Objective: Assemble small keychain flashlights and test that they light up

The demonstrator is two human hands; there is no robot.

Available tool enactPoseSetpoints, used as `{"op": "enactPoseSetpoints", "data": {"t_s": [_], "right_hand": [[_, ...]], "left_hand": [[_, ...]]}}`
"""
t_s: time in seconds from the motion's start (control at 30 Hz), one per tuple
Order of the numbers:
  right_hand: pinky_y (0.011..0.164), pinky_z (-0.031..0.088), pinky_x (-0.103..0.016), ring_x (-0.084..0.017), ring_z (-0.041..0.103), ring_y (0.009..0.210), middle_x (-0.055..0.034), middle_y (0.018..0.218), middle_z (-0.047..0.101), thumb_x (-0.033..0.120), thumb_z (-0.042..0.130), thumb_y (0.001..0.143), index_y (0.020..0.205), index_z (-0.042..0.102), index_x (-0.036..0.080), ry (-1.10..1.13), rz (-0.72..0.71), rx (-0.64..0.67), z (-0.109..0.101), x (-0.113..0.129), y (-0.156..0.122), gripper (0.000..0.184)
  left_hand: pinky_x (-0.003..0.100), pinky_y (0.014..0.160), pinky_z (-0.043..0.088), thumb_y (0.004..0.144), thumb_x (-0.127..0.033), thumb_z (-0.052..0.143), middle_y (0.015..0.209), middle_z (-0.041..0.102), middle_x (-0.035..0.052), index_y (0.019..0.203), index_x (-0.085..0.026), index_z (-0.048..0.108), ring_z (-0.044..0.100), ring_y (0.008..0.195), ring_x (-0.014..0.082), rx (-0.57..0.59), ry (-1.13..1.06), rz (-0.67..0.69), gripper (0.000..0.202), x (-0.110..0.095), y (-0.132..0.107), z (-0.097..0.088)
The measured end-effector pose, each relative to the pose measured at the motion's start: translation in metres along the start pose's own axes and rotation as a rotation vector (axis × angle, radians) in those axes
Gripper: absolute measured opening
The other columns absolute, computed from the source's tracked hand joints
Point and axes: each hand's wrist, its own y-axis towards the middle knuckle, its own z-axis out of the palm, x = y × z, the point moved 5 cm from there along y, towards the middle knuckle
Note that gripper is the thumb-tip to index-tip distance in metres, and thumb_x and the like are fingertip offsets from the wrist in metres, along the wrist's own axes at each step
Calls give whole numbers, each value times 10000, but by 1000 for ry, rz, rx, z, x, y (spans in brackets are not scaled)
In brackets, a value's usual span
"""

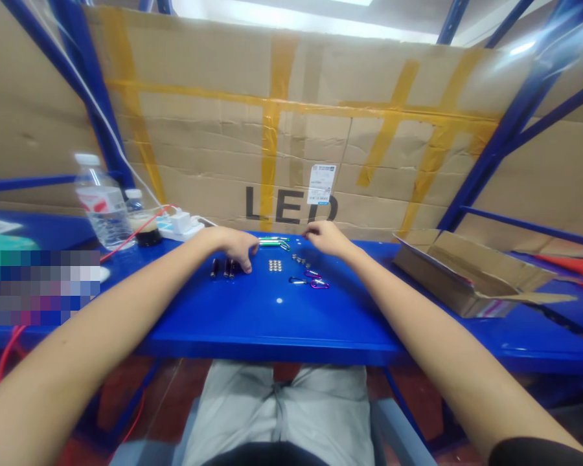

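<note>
My left hand [238, 248] is open over the table, thumb and index finger apart. Its fingertips are at the left end of the green metal tubes [271, 243], touching or just short of them. Several dark shiny cylinders [221, 268] lie below that hand, partly covered by it. Silver button cells [274, 265] sit in a tight block between my hands. My right hand [329, 237] hovers at the back with its fingers curled together; whatever they hold is hidden. Small metal pieces [300, 260] lie below it, near a purple carabiner [319, 284] and a dark carabiner [298, 281].
An open cardboard box [437, 275] stands on the right. At left are a water bottle [104, 207], a small bottle of dark liquid [148, 234] and a white power strip [182, 223] with cables. A large cardboard panel [214, 149] closes off the table's back.
</note>
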Motion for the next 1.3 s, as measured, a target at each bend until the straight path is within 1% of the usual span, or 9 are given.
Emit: {"op": "enactPoseSetpoints", "data": {"t_s": [0.07,0.13,0.2,0.3,0.4,0.47,0.6,0.73,1.3], "right_hand": [[857,501,-311,-199,684,895,-85,903,765,68,540,842,837,752,138,103,7,-27,0,10,-1,224],[816,510,-302,-183,679,830,-85,850,757,137,574,866,817,740,128,273,43,-24,2,20,-3,173],[707,511,-270,-164,672,771,-80,844,751,208,633,865,884,735,128,470,76,41,8,31,-7,132],[535,446,-221,-118,601,598,-34,661,679,209,678,840,767,693,129,614,83,134,15,44,-12,110],[461,408,-212,-94,530,500,-6,552,606,183,682,839,662,629,137,627,98,131,15,43,-11,190],[452,419,-213,-98,538,501,-18,568,622,156,676,842,655,613,140,593,135,90,13,36,-9,198],[470,462,-222,-112,582,537,-61,649,675,103,678,824,636,592,141,515,196,41,11,18,-5,211],[502,507,-229,-143,642,638,-98,744,704,107,656,841,664,605,133,586,227,60,14,11,-5,186],[537,539,-235,-152,652,686,-91,754,698,183,741,794,686,627,136,795,262,149,20,21,-11,164]], "left_hand": [[337,738,490,615,-417,806,1031,697,101,1097,-212,644,647,866,259,-86,158,72,548,-14,1,-1],[345,842,480,774,-394,678,1188,646,128,1237,-195,558,626,1024,261,-338,202,226,518,-37,-1,-7],[362,903,467,840,-367,626,1213,620,148,1282,-162,516,611,1088,267,-526,219,351,499,-58,-6,-9],[359,931,465,854,-348,651,1192,622,140,1261,-149,506,607,1103,258,-602,193,491,476,-79,-9,-3],[361,931,471,849,-379,679,1269,588,170,1321,-131,461,605,1122,260,-674,104,459,576,-76,-7,-2],[353,897,477,907,-363,598,1237,614,166,1284,-126,507,622,1076,244,-701,23,352,454,-63,-3,-3],[319,789,463,922,-266,508,923,722,76,926,-160,671,649,862,204,-398,-21,187,195,-38,13,12],[275,729,450,865,-248,543,916,742,57,923,-169,712,642,808,185,-132,-33,115,196,-28,21,28],[263,745,433,803,-208,585,970,745,65,950,-176,731,648,857,188,3,71,156,210,-18,18,20]]}}
